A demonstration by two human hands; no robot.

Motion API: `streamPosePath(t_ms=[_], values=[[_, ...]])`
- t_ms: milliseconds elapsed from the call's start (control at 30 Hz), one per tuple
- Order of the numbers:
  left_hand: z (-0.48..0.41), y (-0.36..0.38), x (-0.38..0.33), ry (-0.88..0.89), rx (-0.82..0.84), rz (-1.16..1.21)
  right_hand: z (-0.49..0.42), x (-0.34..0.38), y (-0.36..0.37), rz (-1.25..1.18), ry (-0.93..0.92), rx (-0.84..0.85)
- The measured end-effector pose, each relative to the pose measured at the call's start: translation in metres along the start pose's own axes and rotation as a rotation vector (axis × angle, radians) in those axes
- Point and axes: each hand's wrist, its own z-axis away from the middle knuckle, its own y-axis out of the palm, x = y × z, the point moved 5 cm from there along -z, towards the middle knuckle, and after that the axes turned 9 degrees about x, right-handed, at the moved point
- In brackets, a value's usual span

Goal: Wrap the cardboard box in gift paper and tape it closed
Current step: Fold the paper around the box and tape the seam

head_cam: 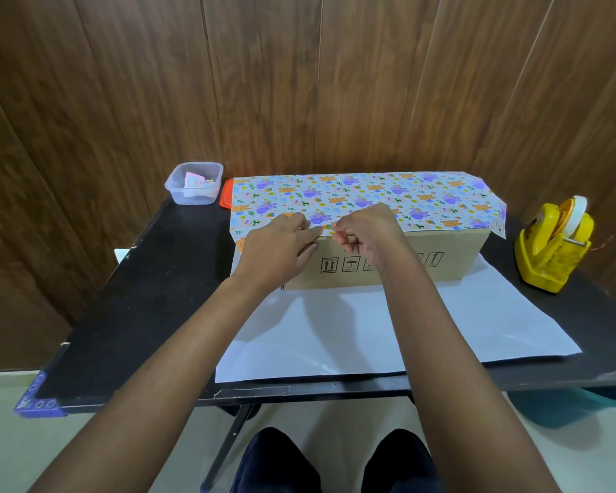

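Cardboard box (388,259) at mid surface (139,297), on the white underside of the gift paper (370,193), printed side drawn over its top to the near edge; left hand (278,250) flat, fingers straight, pressing that edge down; right hand (367,231) curled, pinching the paper edge alongside; yellow tape dispenser (555,247) at right; clear tub (194,183) back left.

Yellow tape dispenser (553,245), brown box (452,257)

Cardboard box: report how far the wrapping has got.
Done: gift paper folded over the cardboard box top. In hand: left hand presses its edge, right hand pinches it. Left: front face bare, near flap flat on the table, ends open, tape dispenser aside.
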Motion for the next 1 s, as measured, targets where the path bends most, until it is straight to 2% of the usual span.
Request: streamPosePath(t_ms=[333,467,667,867,1000], values=[[0.001,0.004,0.003,0.001,-0.017,-0.042,-0.010,0.001,0.004,0.184,0.076,-0.055],[0.002,0.002,0.003,0.068,-0.042,0.005,-0.019,0.000,0.005,0.317,0.093,-0.114],[0.000,-0.001,0.001,0.137,-0.018,-0.064,-0.024,0.003,0.006,0.400,0.077,-0.158],[-0.001,-0.005,0.000,0.133,-0.054,-0.046,-0.019,0.000,-0.002,0.295,0.118,-0.082],[-0.003,-0.003,0.001,0.072,-0.016,-0.068,-0.009,0.000,-0.005,0.170,0.131,-0.036]])
